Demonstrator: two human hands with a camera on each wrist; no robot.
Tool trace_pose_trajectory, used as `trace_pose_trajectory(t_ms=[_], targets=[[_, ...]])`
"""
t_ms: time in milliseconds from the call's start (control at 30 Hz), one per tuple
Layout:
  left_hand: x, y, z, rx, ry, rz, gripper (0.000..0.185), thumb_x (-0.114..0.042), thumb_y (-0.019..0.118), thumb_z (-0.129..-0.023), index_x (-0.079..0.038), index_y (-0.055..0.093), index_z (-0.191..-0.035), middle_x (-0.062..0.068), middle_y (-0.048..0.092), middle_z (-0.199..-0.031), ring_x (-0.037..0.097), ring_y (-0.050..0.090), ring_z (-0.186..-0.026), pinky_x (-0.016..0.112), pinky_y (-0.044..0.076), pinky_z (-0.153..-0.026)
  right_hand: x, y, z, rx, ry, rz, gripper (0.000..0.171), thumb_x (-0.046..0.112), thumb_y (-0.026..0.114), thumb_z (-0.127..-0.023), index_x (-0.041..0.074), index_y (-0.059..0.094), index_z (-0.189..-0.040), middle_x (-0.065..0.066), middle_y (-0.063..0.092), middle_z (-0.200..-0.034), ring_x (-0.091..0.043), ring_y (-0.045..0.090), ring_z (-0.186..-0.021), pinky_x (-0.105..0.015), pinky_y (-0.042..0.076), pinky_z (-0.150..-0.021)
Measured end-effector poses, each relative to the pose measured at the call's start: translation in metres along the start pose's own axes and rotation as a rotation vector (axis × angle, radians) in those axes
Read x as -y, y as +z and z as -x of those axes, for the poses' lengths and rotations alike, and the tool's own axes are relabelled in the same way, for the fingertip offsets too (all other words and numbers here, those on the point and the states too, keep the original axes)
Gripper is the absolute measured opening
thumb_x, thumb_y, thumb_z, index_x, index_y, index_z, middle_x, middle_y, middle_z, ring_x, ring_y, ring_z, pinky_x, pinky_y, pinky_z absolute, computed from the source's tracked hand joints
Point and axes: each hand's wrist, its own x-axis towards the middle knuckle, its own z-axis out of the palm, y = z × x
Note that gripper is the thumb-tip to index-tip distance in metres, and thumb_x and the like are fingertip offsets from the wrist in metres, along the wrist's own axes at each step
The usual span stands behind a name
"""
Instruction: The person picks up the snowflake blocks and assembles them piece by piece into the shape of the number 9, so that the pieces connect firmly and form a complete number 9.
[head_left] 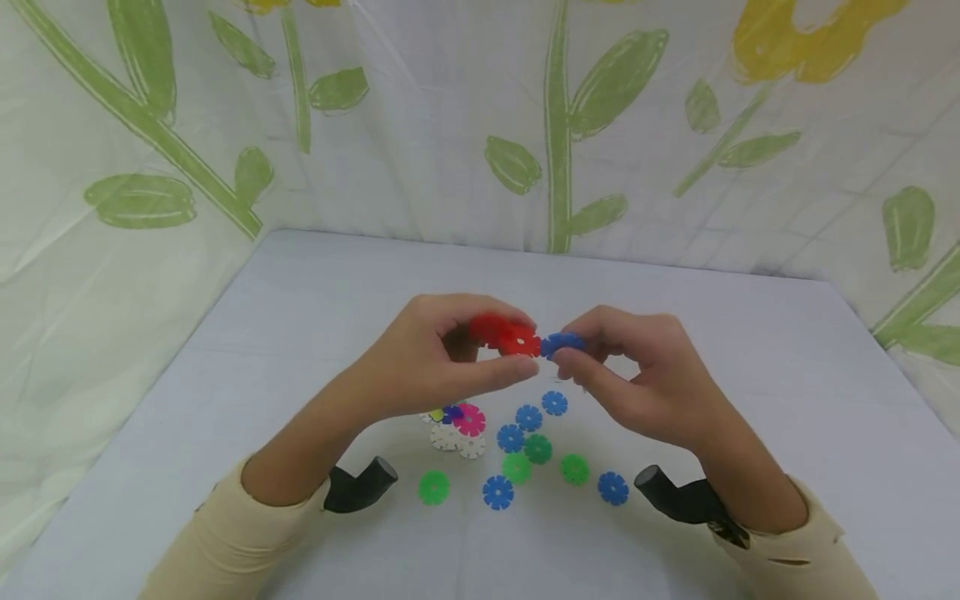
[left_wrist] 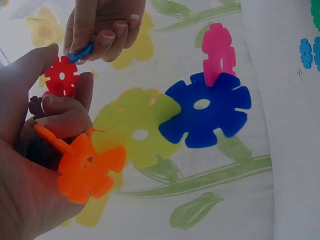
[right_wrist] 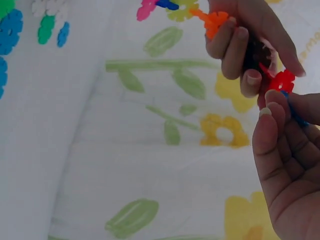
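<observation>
My left hand (head_left: 427, 354) grips a chain of notched plastic snowflake discs, with a red disc (head_left: 525, 343) at its end between thumb and fingers. From that hand trail an orange disc (left_wrist: 90, 175), a yellow disc (left_wrist: 117, 122), a dark blue disc (left_wrist: 227, 102) and a pink disc (left_wrist: 217, 45), joined by their slots. Facing it, my right hand (head_left: 645, 367) pinches a blue disc (head_left: 562, 343) between thumb and fingers. The blue disc's edge meets the red disc's edge, both raised above the table. Fingers partly hide both discs; other chain parts lie hidden inside the left hand.
Loose discs lie on the white table (head_left: 225, 400) below the hands: several blue discs (head_left: 498, 492), several green discs (head_left: 433, 487) and white discs (head_left: 472, 447). Behind the table hangs a white curtain (head_left: 420, 167) printed with flowers. Black wrist mounts (head_left: 363, 487) stick out from both sleeves.
</observation>
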Motion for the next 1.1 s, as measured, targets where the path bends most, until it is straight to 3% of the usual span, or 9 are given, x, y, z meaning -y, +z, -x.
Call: trace_pose_trajectory(t_ms=[167, 333, 467, 567, 633, 833, 967, 1100], targets=[[-0.001, 0.004, -0.001, 0.112, -0.008, -0.021, 0.036, -0.023, 0.075, -0.091, -0.014, 0.063, -0.124, -0.011, 0.064, -0.087, 0.01, 0.052, -0.06, 0.029, 0.047, -0.053, 0.004, 0.004, 0.001, -0.003, 0.002, 0.01, 0.018, 0.019, 0.067, -0.098, 0.002, 0.067, -0.103, -0.003, 0.07, -0.083, -0.013, 0.068, -0.07, -0.023, 0.057, -0.067], [-0.001, 0.007, -0.001, 0.187, -0.011, 0.009, 0.035, -0.022, 0.071, -0.094, -0.013, 0.056, -0.124, -0.011, 0.066, -0.09, 0.008, 0.061, -0.071, 0.028, 0.056, -0.065, 0.009, 0.006, 0.002, -0.019, 0.004, 0.051, 0.025, 0.027, 0.062, -0.1, 0.002, 0.067, -0.101, -0.003, 0.07, -0.083, -0.011, 0.068, -0.068, -0.022, 0.057, -0.066], [-0.001, 0.01, -0.001, 0.242, -0.029, 0.026, 0.035, -0.022, 0.068, -0.096, -0.012, 0.053, -0.127, -0.01, 0.065, -0.09, 0.008, 0.062, -0.072, 0.029, 0.057, -0.067, 0.012, 0.008, 0.002, -0.018, 0.016, 0.072, 0.008, 0.005, 0.07, -0.093, 0.003, 0.067, -0.101, -0.002, 0.069, -0.082, -0.01, 0.066, -0.066, -0.023, 0.057, -0.066], [0.0, 0.011, -0.001, 0.304, -0.039, -0.002, 0.035, -0.024, 0.066, -0.098, -0.012, 0.052, -0.128, -0.01, 0.062, -0.084, 0.008, 0.06, -0.069, 0.028, 0.056, -0.065, 0.013, 0.008, 0.001, 0.018, 0.048, 0.1, 0.025, -0.012, 0.073, -0.082, 0.005, 0.068, -0.099, 0.001, 0.07, -0.083, -0.008, 0.066, -0.068, -0.023, 0.057, -0.066], [0.001, 0.011, -0.001, 0.323, -0.036, -0.025, 0.034, -0.024, 0.067, -0.097, -0.012, 0.053, -0.126, -0.011, 0.062, -0.081, 0.007, 0.06, -0.068, 0.027, 0.056, -0.064, 0.014, 0.008, 0.0, 0.054, 0.066, 0.116, 0.027, -0.013, 0.073, -0.081, 0.007, 0.069, -0.098, 0.004, 0.07, -0.085, -0.006, 0.066, -0.07, -0.023, 0.057, -0.066], [0.001, 0.006, -0.002, 0.266, 0.003, -0.092, 0.031, -0.025, 0.074, -0.093, -0.012, 0.06, -0.117, -0.012, 0.06, -0.078, 0.005, 0.057, -0.064, 0.026, 0.053, -0.06, 0.011, 0.006, -0.002, 0.147, 0.085, 0.088, 0.026, -0.008, 0.075, -0.084, 0.009, 0.069, -0.103, 0.008, 0.07, -0.087, -0.003, 0.065, -0.071, -0.024, 0.057, -0.067], [0.001, 0.001, -0.001, 0.191, 0.039, -0.156, 0.032, -0.023, 0.076, -0.092, -0.012, 0.059, -0.116, -0.011, 0.056, -0.075, 0.005, 0.052, -0.061, 0.025, 0.049, -0.055, 0.0, 0.003, -0.001, 0.216, 0.117, 0.192, 0.023, -0.001, 0.079, -0.084, 0.009, 0.068, -0.102, 0.007, 0.07, -0.09, -0.003, 0.063, -0.077, -0.024, 0.056, -0.066], [0.002, -0.002, -0.001, 0.127, 0.076, -0.174, 0.027, -0.02, 0.076, -0.091, -0.013, 0.061, -0.112, -0.011, 0.058, -0.081, 0.004, 0.053, -0.064, 0.024, 0.051, -0.058, -0.021, 0.008, 0.003, 0.377, 0.228, 0.32, 0.019, 0.007, 0.08, -0.086, 0.011, 0.071, -0.101, 0.008, 0.07, -0.091, -0.005, 0.062, -0.079, -0.023, 0.054, -0.066]])
